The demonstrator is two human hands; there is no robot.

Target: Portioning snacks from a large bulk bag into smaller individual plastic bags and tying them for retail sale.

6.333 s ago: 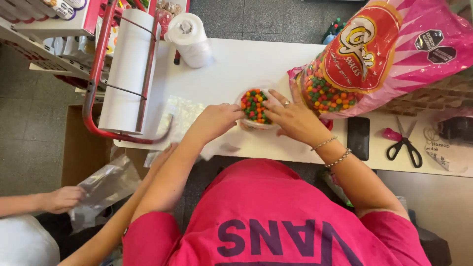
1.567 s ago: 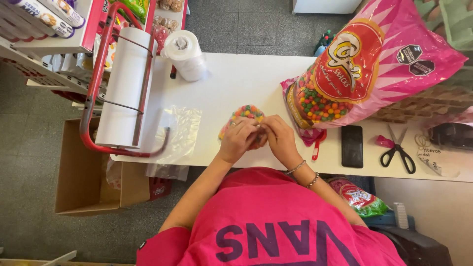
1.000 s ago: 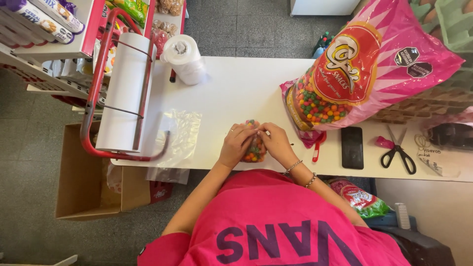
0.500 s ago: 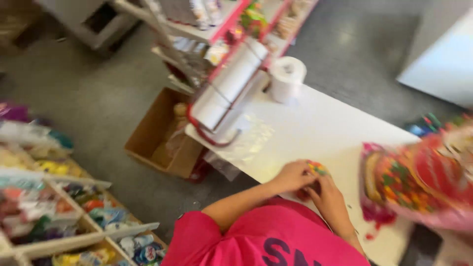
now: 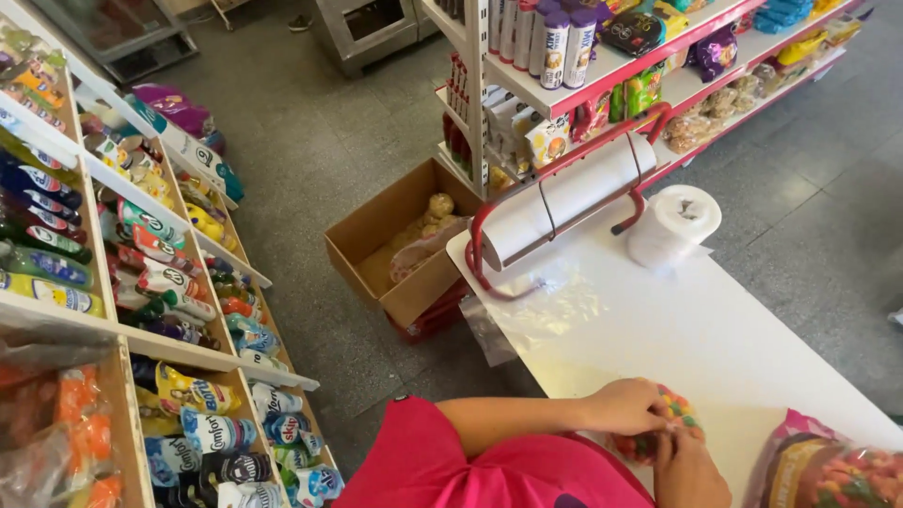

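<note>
— Our grip: left hand [image 5: 628, 410] and right hand [image 5: 689, 468] both pinch the small candy bag [image 5: 670, 420] at the white table [image 5: 696, 329] edge.
— Shop shelves [image 5: 113, 235] surround us; the big candy sack [image 5: 828, 470] is cut off.

left hand [image 5: 632, 410]: fingers curled, pinching, forearm bent across lower frame | right hand [image 5: 689, 468]: closed, touching left, lower right

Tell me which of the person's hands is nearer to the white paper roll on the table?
The left hand. It grips the small candy bag on the side facing the paper roll. The right hand holds the bag from the near side, farther away.
</note>
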